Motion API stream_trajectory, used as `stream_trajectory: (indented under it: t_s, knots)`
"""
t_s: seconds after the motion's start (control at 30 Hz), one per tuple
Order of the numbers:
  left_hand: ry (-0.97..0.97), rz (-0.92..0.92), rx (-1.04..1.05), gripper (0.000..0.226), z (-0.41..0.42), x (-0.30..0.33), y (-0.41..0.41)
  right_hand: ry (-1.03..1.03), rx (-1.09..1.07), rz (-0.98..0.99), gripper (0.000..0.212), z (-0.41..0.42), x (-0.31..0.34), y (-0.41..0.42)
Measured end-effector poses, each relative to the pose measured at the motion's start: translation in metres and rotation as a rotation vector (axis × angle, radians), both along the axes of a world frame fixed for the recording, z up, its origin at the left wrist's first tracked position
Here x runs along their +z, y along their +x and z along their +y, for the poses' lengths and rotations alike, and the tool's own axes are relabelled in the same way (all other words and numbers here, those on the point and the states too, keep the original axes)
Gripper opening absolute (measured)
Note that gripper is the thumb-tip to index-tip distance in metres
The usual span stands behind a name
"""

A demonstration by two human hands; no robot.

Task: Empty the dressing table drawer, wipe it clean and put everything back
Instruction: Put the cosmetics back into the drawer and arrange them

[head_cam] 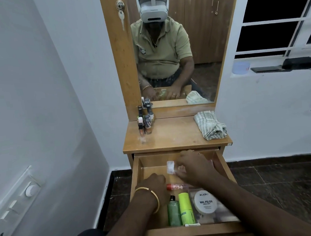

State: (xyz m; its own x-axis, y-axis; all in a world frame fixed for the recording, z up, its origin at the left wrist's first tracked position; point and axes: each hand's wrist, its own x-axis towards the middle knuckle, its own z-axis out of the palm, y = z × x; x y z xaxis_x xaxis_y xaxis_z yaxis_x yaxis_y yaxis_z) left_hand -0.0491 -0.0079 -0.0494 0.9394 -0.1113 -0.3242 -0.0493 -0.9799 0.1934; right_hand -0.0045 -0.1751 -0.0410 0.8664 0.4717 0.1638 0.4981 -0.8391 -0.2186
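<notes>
We see the drawer (pixel 136 176) pulled out below the worktop (pixel 174 135), both hands reaching into it. The right hand (pixel 193 167) sits at about one o'clock in the drawer, its fingers curled around a small clear container with a white cap (pixel 170 167); the picture is blurred there, so we cannot tell more about that item. The left hand (pixel 153 182) lies at about nine o'clock, near the drawer's left wall, knuckles up and fingers curled under; we cannot tell whether its grip closes on anything. A gold bangle (pixel 153 197) circles that wrist.

Just behind the right forearm lies a red tube (pixel 174 187). Toward six o'clock, side by side, lie a green bottle (pixel 173 211), a lime-green canister (pixel 186 207) and a round white tub of nail polish remover wipes (pixel 205 202), which rests on a clear box (pixel 222 214).

On the worktop, a cluster of nail polish bottles (pixel 145 121) stands at ten o'clock, and a folded checked cloth (pixel 210 125) lies at two o'clock, below the mirror (pixel 201 41).
</notes>
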Motion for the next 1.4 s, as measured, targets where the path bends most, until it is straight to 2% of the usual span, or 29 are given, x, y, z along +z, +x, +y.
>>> stream_trajectory:
  t_s: [0.1,0.17,0.23,0.3,0.4,0.53,0.8,1.03,1.27,1.4]
  knots:
    - [-0.113,-0.119,0.042,0.033,0.011,0.024,0.006,0.206,-0.028,-0.128,0.015,0.015,0.017,0.014]
    - [-0.161,-0.287,0.076,0.026,0.022,0.039,0.015,0.292,-0.057,-0.189,0.022,0.029,0.029,0.023]
    - [-0.197,-0.46,0.114,0.024,0.033,0.049,0.026,0.301,-0.083,-0.234,0.038,0.044,0.04,0.034]
    - [-0.235,-0.581,0.147,0.032,0.043,0.056,0.04,0.277,-0.102,-0.252,0.049,0.058,0.049,0.045]
    - [-0.206,-0.702,0.186,0.045,0.048,0.066,0.06,0.24,-0.133,-0.253,0.054,0.076,0.055,0.06]
    - [-0.095,-0.698,0.228,0.057,0.053,0.066,0.082,0.146,-0.183,-0.254,0.054,0.09,0.052,0.07]
    - [-0.029,-0.757,0.181,0.04,0.06,0.06,0.091,0.207,-0.173,-0.332,0.032,0.092,0.046,0.078]
    - [-0.052,-0.786,0.174,0.033,0.059,0.056,0.089,0.27,-0.188,-0.348,0.029,0.094,0.047,0.081]
    - [-0.093,-0.789,0.131,0.014,0.061,0.065,0.086,0.437,-0.148,-0.221,0.023,0.089,0.046,0.075]
    - [-0.099,-0.743,0.1,0.009,0.058,0.076,0.068,0.619,-0.127,-0.134,0.021,0.079,0.051,0.055]
